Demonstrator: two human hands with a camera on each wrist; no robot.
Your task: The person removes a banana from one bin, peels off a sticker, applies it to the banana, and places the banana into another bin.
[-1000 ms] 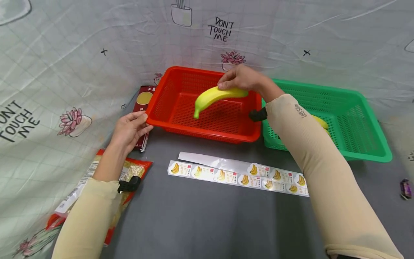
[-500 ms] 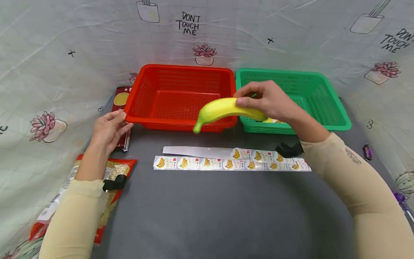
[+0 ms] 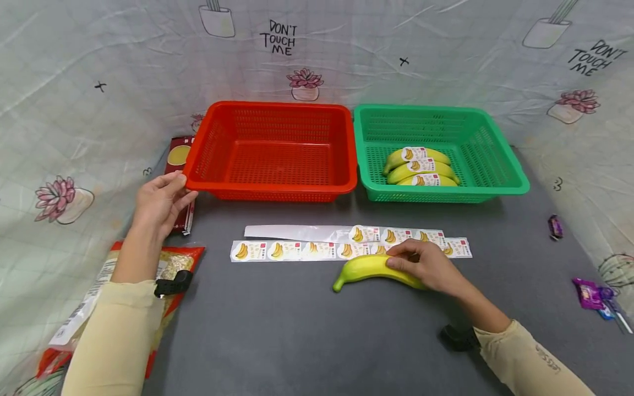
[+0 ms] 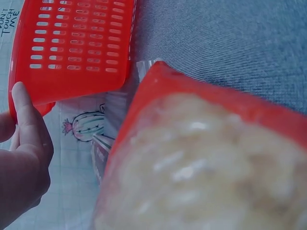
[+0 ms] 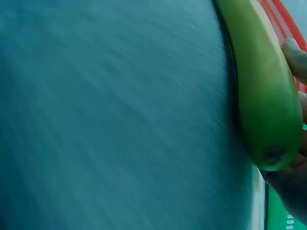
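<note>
the banana (image 3: 369,268) is lying on the grey surface (image 3: 307,330), stem end pointing away from the right hand (image 3: 421,265), which has its fingers curled over the fat end and holds it there. the right wrist view shows the same thing up close, banana (image 5: 261,86) against the fingertips (image 5: 295,55), though that shot is blurry and tinted. just past the right hand are the sticker strips (image 3: 317,250), two rows of little banana labels, the nearer row touching or almost touching the knuckles. further out beyond that hand sits the green basket (image 3: 500,165) with three labelled bananas (image 3: 421,166) lying in it, and right next to it the red basket (image 3: 277,190), the two side by side, about touching. the left hand (image 3: 158,201) is over at the red basket's near corner, thumb and fingers lightly curled against the rim; the left wrist view shows the thumb (image 4: 26,120) on the red basket (image 4: 76,48) edge. just beside that hand lies a dark red packet (image 3: 179,159), and back under the forearm there's a red snack bag (image 3: 173,264). a few purple candy wrappers (image 3: 589,291) lie well off to the outside of the right hand.
</note>
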